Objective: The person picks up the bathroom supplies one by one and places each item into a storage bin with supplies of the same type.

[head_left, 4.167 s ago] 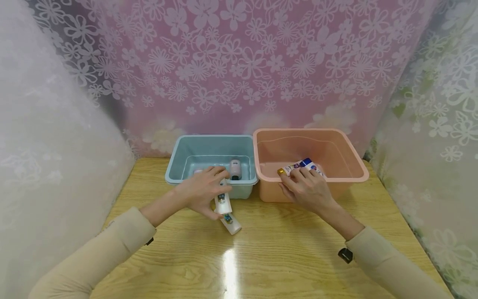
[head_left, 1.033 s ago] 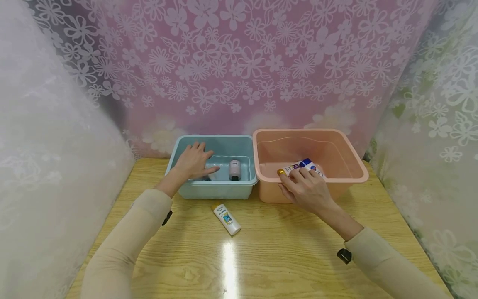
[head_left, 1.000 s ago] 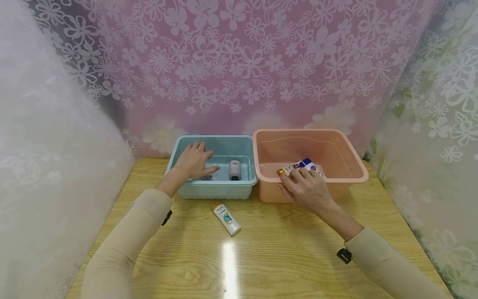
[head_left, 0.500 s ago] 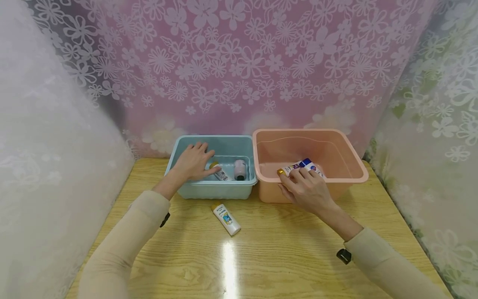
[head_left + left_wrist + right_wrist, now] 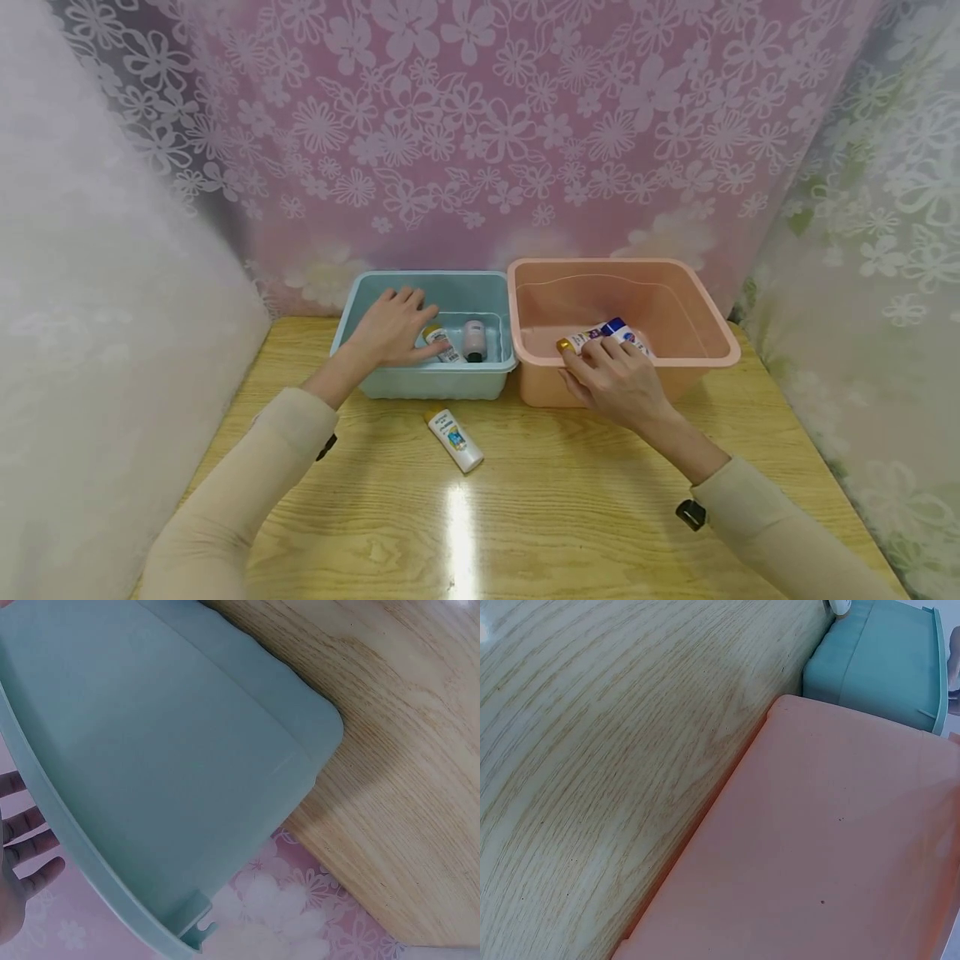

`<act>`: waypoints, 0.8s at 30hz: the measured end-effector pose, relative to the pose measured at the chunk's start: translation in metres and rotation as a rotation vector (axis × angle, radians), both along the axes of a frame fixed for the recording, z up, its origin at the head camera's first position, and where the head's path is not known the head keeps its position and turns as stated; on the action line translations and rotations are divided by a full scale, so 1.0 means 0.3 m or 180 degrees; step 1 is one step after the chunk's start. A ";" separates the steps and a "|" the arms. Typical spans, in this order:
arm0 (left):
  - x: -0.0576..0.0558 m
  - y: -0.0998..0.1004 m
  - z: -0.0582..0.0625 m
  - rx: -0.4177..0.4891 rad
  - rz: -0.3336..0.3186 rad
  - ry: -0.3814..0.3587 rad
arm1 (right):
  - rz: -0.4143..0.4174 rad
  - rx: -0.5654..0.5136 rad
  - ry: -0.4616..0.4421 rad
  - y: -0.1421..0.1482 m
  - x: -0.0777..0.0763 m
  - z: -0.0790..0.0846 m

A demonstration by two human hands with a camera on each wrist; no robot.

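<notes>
My left hand (image 5: 393,327) hovers over the left part of the blue basin (image 5: 431,382), fingers and thumb spread and nothing held. Beside its thumb, inside that basin, lies a white bottle with a gold cap (image 5: 444,343). A pale pink bottle with a black cap (image 5: 474,340) lies to its right. My right hand (image 5: 621,382) rests at the front rim of the orange basin (image 5: 712,361), fingers loosely bent over it. Just beyond those fingers are a gold-capped white bottle (image 5: 581,340) and a blue-capped one (image 5: 621,331), both partly hidden.
Another white bottle with a gold cap (image 5: 455,442) lies on the wooden table (image 5: 540,517) in front of the blue basin. The two basins stand side by side against a pink flowered curtain (image 5: 480,142). Pale curtains hang at both sides.
Earlier my left hand held a white bottle in front of the blue basin; that bottle now lies inside it. The pale pink bottle shifted slightly. My right hand has stayed put.
</notes>
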State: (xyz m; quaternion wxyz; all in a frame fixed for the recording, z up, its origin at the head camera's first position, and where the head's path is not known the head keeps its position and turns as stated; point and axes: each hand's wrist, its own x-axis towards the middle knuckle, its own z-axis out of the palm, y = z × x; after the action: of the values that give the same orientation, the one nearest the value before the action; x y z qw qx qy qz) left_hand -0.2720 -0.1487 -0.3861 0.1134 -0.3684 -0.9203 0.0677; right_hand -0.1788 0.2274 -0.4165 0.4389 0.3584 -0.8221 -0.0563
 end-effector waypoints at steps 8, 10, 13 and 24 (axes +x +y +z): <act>0.047 -0.001 0.013 0.0091 -0.0102 0.0066 | 0.0025 -0.0008 0.0038 0.007 0.005 -0.003; 0.062 0.000 0.017 0.0133 -0.0139 0.0077 | 0.0019 0.0010 0.0031 0.008 0.007 -0.003; 0.084 0.002 0.022 0.0159 -0.0199 0.0130 | 0.0013 0.0029 0.0043 0.010 0.010 -0.003; 0.153 0.018 0.023 0.0122 -0.0338 0.0291 | 0.0028 0.0028 0.0076 0.021 0.014 -0.014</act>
State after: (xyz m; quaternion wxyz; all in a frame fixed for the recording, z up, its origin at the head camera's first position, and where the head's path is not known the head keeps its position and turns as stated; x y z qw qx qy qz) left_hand -0.2260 -0.1432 -0.3792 0.1657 -0.4110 -0.8944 0.0607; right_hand -0.1745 0.2336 -0.4208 0.4474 0.3632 -0.8149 -0.0622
